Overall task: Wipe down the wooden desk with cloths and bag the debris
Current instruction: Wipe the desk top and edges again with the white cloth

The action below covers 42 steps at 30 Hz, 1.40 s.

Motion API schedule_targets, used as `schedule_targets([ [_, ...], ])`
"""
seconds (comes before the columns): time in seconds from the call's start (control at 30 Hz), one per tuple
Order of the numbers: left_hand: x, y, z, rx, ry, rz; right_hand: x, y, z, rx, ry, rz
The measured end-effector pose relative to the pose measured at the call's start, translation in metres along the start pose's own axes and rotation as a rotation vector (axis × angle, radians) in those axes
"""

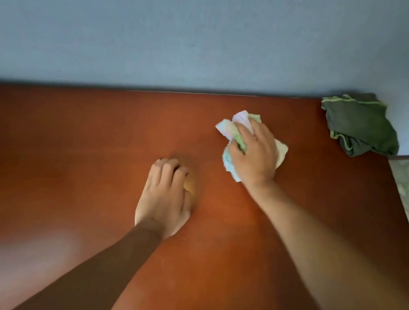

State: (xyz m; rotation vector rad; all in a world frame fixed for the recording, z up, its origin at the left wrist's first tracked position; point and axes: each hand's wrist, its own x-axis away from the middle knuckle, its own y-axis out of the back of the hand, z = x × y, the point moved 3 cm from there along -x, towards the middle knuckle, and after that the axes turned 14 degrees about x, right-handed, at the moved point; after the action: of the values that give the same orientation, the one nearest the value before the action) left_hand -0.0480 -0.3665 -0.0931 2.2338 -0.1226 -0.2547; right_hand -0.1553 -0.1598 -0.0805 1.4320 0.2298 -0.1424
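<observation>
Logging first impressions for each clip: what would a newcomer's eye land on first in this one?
First, the right hand gripping a pastel cloth against the reddish wooden desk near its middle. Next, the left hand, fingers curled on the bare wood beside it; whether it holds anything is unclear. Last, a crumpled dark green cloth at the far right corner.

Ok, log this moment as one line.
right hand: grips pastel cloth on desk | left hand: fingers curled, contents unclear | green cloth: far right corner
</observation>
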Motion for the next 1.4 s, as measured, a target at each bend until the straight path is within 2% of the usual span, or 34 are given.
schedule_targets([
  [0.07, 0.001, 0.006, 0.004, 0.168, 0.053, -0.057, 0.042, 0.006, 0.038, -0.035, 0.028, 0.022],
  [0.13, 0.002, 0.01, 0.006, 0.26, 0.091, -0.116, 0.094, 0.018, 0.059, -0.114, 0.179, 0.044],
  [0.2, 0.002, 0.011, 0.007, 0.281, 0.087, -0.13, 0.138, 0.032, 0.056, -0.174, 0.355, 0.076],
  [0.27, 0.003, 0.011, 0.009, 0.278, 0.065, -0.126, 0.154, 0.039, 0.033, -0.115, 0.496, 0.096],
  [0.33, 0.004, 0.011, 0.009, 0.269, 0.056, -0.108, 0.145, 0.04, 0.007, -0.07, 0.42, 0.058],
  [0.43, 0.007, 0.01, 0.012, 0.255, 0.048, -0.103, 0.133, 0.031, 0.016, -0.038, -0.011, 0.014],
  [0.47, 0.008, 0.009, 0.012, 0.258, 0.038, -0.106, 0.142, 0.029, 0.033, -0.047, -0.075, 0.018],
  [0.5, 0.008, 0.009, 0.012, 0.256, 0.023, -0.103, 0.156, 0.031, 0.054, -0.074, -0.039, 0.025],
  [0.6, 0.01, 0.007, 0.013, 0.225, -0.021, -0.076, 0.215, 0.045, 0.086, -0.196, 0.315, 0.063],
  [0.7, 0.012, 0.008, 0.011, 0.178, -0.028, -0.059, 0.228, 0.058, 0.059, -0.187, 0.509, 0.104],
  [0.77, 0.013, 0.008, 0.007, 0.121, -0.025, -0.044, 0.212, 0.058, 0.027, -0.118, 0.395, 0.072],
  [0.83, 0.013, 0.005, 0.003, 0.054, -0.051, -0.014, 0.198, 0.055, 0.007, -0.062, 0.127, 0.014],
  [0.9, 0.013, 0.002, 0.002, 0.003, -0.087, 0.031, 0.204, 0.051, 0.025, -0.064, -0.066, 0.005],
  [0.93, 0.013, 0.001, 0.001, -0.022, -0.097, 0.059, 0.215, 0.05, 0.047, -0.085, -0.06, 0.032],
  [1.03, 0.012, -0.001, 0.0, -0.114, -0.105, 0.128, 0.265, 0.058, 0.092, -0.21, 0.277, 0.089],
  [1.1, 0.012, -0.002, 0.0, -0.162, -0.105, 0.168, 0.278, 0.069, 0.077, -0.208, 0.5, 0.138],
  [1.13, 0.012, -0.002, 0.0, -0.18, -0.101, 0.184, 0.277, 0.073, 0.059, -0.184, 0.548, 0.145],
  [1.17, 0.013, -0.002, 0.0, -0.197, -0.099, 0.197, 0.272, 0.075, 0.036, -0.151, 0.517, 0.134],
  [1.2, 0.012, -0.003, -0.001, -0.214, -0.099, 0.211, 0.264, 0.077, 0.011, -0.104, 0.404, 0.096],
  [1.27, 0.012, -0.006, -0.002, -0.253, -0.091, 0.241, 0.251, 0.077, -0.022, -0.029, 0.036, 0.022],
  [1.3, 0.012, -0.008, -0.002, -0.27, -0.084, 0.244, 0.249, 0.073, -0.019, -0.012, -0.129, 0.002],
  [1.33, 0.013, -0.009, -0.002, -0.281, -0.081, 0.239, 0.251, 0.067, -0.002, -0.016, -0.216, -0.009],
  [1.37, 0.014, -0.009, -0.003, -0.288, -0.08, 0.234, 0.256, 0.062, 0.024, -0.054, -0.212, 0.003],
  [1.4, 0.015, -0.009, -0.003, -0.292, -0.071, 0.233, 0.265, 0.061, 0.054, -0.114, -0.13, 0.026],
])
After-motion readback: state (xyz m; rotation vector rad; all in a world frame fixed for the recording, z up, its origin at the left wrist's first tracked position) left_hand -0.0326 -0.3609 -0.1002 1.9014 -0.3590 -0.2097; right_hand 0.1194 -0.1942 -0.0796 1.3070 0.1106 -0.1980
